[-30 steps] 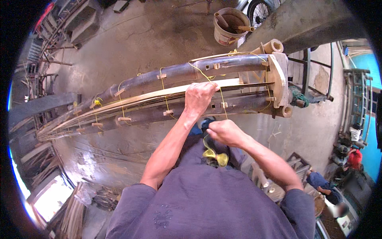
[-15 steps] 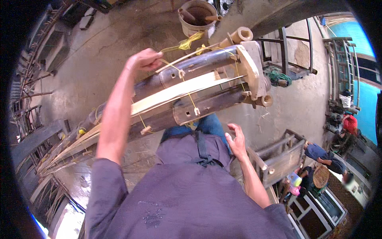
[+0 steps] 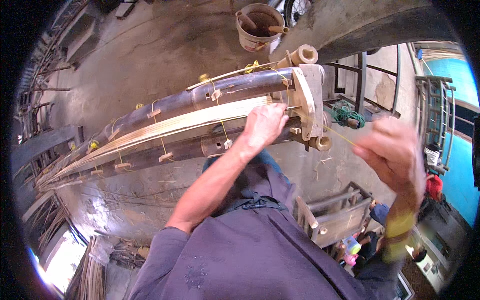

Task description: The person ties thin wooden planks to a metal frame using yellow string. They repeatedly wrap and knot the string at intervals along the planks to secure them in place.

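A long frame of two dark bamboo poles [image 3: 250, 85] stretches across in front of me, with a bundle of pale split strips [image 3: 200, 115] between them. My left hand [image 3: 266, 126] is closed at the right end of the strips; a thin dark rod shows beside its fingertips, but what they grip is hidden. Off to the right, my right hand [image 3: 392, 152], blurred, pinches a thin yellow cord [image 3: 340, 135] that runs taut toward the pale wooden end block [image 3: 303, 97]. A blurred yellow hank [image 3: 400, 227] overlaps my right forearm. Small wooden toggles [image 3: 216, 94] hang on cords along the poles.
A bucket [image 3: 257, 37] with bamboo pieces stands beyond the frame. Green rope [image 3: 347, 116] lies by a dark metal stand at the right. A low bamboo bench [image 3: 337, 212] is nearer, with other people [image 3: 380, 212] behind it. Split strips [image 3: 92, 272] lie at lower left.
My left hand has come from the far pole to the right end of the strips. My right hand has swung up and right with the yellow cord; the yellow hank has left the far side.
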Motion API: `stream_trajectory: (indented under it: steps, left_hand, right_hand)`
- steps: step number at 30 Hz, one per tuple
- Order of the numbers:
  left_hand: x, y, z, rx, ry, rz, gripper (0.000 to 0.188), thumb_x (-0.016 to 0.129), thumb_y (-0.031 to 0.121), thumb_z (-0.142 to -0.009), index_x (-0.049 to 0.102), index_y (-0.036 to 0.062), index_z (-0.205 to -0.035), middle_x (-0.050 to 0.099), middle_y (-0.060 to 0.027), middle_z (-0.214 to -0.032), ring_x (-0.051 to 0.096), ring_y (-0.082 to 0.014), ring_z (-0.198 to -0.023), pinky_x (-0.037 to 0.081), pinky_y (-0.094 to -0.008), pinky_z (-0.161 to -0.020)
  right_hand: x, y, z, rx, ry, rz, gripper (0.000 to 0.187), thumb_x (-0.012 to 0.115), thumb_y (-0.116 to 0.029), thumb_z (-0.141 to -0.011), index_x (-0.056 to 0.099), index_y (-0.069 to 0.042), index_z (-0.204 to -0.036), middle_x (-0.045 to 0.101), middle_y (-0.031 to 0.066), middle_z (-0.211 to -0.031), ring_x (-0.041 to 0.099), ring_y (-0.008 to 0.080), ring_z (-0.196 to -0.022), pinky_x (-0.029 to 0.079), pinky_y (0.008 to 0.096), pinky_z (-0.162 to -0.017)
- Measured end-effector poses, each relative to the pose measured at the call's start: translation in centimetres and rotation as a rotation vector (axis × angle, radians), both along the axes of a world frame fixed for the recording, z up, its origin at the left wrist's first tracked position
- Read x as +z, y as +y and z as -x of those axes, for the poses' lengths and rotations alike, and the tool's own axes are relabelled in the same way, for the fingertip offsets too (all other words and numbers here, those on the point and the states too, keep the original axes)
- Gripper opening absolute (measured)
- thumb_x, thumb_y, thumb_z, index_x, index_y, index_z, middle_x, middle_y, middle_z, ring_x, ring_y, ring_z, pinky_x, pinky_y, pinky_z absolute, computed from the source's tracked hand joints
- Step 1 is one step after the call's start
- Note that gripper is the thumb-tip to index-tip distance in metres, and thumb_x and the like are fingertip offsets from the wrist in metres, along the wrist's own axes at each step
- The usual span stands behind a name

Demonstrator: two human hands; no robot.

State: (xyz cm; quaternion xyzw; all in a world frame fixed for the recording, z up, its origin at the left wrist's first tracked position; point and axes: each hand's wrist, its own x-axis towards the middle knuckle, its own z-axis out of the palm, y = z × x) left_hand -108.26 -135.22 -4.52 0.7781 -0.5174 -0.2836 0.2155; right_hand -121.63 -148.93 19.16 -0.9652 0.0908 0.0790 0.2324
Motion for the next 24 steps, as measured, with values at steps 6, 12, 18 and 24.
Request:
stream_trajectory:
  steps: [6, 12, 18, 24]
  left_hand:
    - [-1.9, -1.3, 2.4, 0.215, -0.180, 0.328, 0.021, 0.061, 0.031, -0.085, 0.068, 0.0111, -0.087, 0.064, -0.0114, -0.071, 0.063, -0.0297, -0.068, 0.049, -0.0407, -0.065]
    - [-1.6, -1.7, 2.8, 0.168, -0.217, 0.290, 0.018, 0.061, 0.025, -0.085, 0.063, 0.0078, -0.079, 0.061, -0.0143, -0.065, 0.063, -0.0306, -0.064, 0.050, -0.0404, -0.058]
    - [-2.3, -0.5, 2.0, 0.182, -0.281, 0.193, 0.017, 0.060, 0.025, -0.085, 0.060, 0.0086, -0.079, 0.062, -0.0124, -0.066, 0.064, -0.0292, -0.064, 0.050, -0.0402, -0.058]
    - [4.7, -6.6, -0.4, 0.332, 0.807, 0.516, 0.034, 0.050, 0.031, -0.097, 0.062, 0.0019, -0.084, 0.059, -0.0012, -0.072, 0.058, -0.0101, -0.073, 0.048, -0.0299, -0.067]
  right_hand:
    - [-10.3, -4.4, -16.9, 0.285, -0.200, 0.096, 0.024, 0.053, -0.023, -0.089, 0.064, -0.001, -0.089, 0.061, 0.0184, -0.088, 0.061, 0.0347, -0.082, 0.051, 0.0399, -0.077]
    - [-23.6, -9.0, -13.6, -0.423, -0.203, -0.379, 0.035, 0.048, -0.030, -0.090, 0.060, -0.003, -0.072, 0.061, 0.0090, -0.068, 0.057, 0.0241, -0.059, 0.046, 0.0324, -0.060]
    - [-15.1, 3.6, 0.4, -0.126, -0.046, -0.871, 0.025, 0.055, -0.018, -0.087, 0.051, -0.003, -0.067, 0.055, 0.0145, -0.064, 0.059, 0.0289, -0.077, 0.045, 0.0388, -0.077]
    - [-27.8, 10.3, 3.4, -0.011, -0.087, -0.396, 0.026, 0.051, -0.026, -0.088, 0.060, -0.005, -0.074, 0.063, 0.0163, -0.070, 0.065, 0.0336, -0.065, 0.053, 0.0445, -0.059]
